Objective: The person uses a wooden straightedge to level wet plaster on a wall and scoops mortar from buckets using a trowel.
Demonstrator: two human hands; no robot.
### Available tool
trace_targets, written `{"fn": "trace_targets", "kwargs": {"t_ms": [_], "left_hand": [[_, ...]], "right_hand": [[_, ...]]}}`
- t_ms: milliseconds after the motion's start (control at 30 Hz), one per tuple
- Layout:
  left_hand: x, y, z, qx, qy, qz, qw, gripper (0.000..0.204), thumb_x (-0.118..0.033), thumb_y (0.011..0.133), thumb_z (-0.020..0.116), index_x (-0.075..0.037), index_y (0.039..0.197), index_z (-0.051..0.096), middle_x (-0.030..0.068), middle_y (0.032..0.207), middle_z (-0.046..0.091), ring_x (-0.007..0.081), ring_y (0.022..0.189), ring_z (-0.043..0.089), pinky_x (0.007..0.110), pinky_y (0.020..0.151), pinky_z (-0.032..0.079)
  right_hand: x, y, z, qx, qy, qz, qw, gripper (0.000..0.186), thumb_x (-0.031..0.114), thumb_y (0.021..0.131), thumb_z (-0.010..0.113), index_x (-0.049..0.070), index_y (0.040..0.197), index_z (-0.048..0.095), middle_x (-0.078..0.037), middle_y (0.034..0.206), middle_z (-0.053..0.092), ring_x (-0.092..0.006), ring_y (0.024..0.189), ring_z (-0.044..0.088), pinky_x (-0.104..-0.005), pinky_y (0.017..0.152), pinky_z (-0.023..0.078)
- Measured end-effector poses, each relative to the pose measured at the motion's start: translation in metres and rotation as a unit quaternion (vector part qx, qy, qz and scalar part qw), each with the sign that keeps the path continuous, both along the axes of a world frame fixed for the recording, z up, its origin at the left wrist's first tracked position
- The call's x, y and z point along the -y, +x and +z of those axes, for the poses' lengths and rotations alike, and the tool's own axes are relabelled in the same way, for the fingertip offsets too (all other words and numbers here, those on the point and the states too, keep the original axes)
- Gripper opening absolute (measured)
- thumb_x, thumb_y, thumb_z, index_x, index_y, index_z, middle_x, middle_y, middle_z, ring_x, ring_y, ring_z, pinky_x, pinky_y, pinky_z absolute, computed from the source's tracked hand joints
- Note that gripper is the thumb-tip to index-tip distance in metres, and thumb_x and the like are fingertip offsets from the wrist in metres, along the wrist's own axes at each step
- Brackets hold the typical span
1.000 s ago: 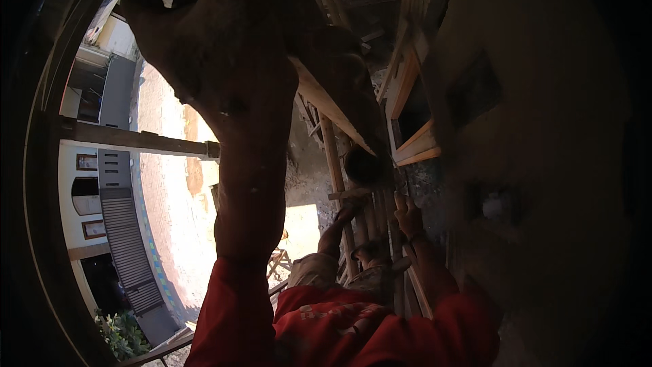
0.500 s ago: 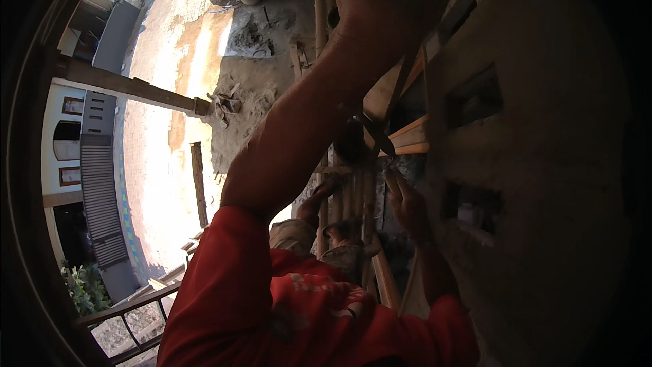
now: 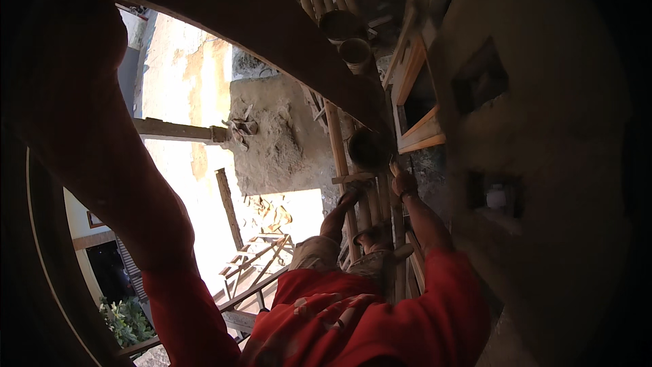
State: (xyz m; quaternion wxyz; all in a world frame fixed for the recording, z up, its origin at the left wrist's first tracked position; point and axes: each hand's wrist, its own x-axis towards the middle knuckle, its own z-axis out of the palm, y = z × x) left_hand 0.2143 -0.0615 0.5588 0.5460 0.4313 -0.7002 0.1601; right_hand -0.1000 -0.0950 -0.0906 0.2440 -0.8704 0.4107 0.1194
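My left arm point(image 3: 129, 163) is raised at the left. Its hand point(image 3: 88, 20) is in deep shadow at the upper left, closed on a long, straight, dark board point(image 3: 265, 34). The board slants down to the right, its far end near the wall and above a dark bucket point(image 3: 369, 148). My right hand point(image 3: 405, 181) is just below that end, beside the bucket. Its fingers look curled, with a thin pale tip pointing up; what they hold, if anything, is not clear.
My bare feet point(image 3: 348, 198) stand on bamboo poles point(image 3: 375, 207) of a scaffold. A wall point(image 3: 550, 163) with square openings rises at the right, near a wooden frame point(image 3: 422, 139). More buckets point(image 3: 355, 52) stand farther along. Sand point(image 3: 272, 129) lies below.
My left arm has swung far to the left, and the long board now spans the upper view. My right hand has moved up slightly, its fingers going from outstretched to curled.
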Motion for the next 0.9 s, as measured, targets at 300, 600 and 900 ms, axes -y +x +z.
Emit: {"fn": "trace_targets", "kwargs": {"t_ms": [300,600,900], "left_hand": [[-0.027,0.004,-0.031,0.244,0.01,0.413,0.877,0.048,-0.024,0.078,0.073,-0.001,0.116,0.056,0.0125,0.102,0.066,0.0234,0.091,0.065,0.035,0.087,0.05],[-0.007,-0.028,-0.066,0.309,0.05,0.512,0.8,0.052,-0.024,0.075,0.077,-0.002,0.118,0.058,0.0137,0.103,0.068,0.0252,0.09,0.068,0.036,0.084,0.054],[-0.005,-0.021,-0.081,0.267,0.089,0.395,0.874,0.051,-0.02,0.076,0.076,-0.002,0.12,0.058,0.0136,0.108,0.066,0.0284,0.101,0.065,0.043,0.091,0.05]], "right_hand": [[0.031,0.01,-0.003,-0.003,0.102,-0.132,0.986,0.04,0.019,0.089,0.05,0.01,0.128,0.05,-0.018,0.121,0.056,-0.0374,0.108,0.055,-0.0455,0.092,0.046],[-0.047,0.018,0.115,0.317,-0.012,-0.167,0.933,0.057,0.013,0.086,0.055,0.001,0.139,0.037,-0.022,0.131,0.046,-0.0365,0.121,0.046,-0.0409,0.104,0.037],[-0.031,0.032,0.024,0.203,0.106,-0.165,0.959,0.053,0.017,0.088,0.05,0.004,0.138,0.038,-0.024,0.138,0.039,-0.0398,0.128,0.037,-0.0449,0.108,0.031]]}}
